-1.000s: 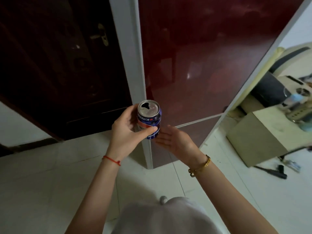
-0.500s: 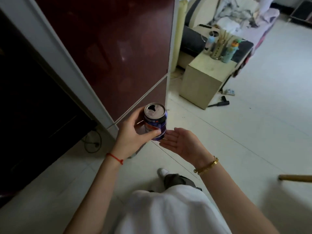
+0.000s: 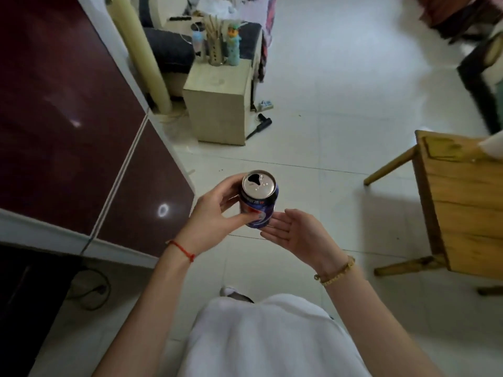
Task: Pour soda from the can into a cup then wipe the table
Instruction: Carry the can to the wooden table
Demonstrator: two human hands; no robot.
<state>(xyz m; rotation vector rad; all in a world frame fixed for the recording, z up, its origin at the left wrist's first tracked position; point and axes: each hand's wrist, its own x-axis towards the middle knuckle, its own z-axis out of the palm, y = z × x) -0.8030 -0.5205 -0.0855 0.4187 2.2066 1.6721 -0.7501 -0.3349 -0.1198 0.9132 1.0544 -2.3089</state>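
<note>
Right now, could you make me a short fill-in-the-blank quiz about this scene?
1. The can is gripped by the ____ hand.
2. The can's top is already ____.
3. The right hand, palm up, holds ____.
4. The wooden table stands to the person's ____.

Missing words: left; open; nothing; right

Left hand (image 3: 215, 213) grips an opened blue can (image 3: 258, 200), upright, thumb across its front. Right hand (image 3: 296, 235) lies palm up with straight fingers just beside the can's base; contact cannot be confirmed. A wooden table (image 3: 462, 202) stands at right, a white item at its far edge. A dark red cabinet (image 3: 68, 118) stands at left on the tiled floor (image 3: 340, 104).
</note>
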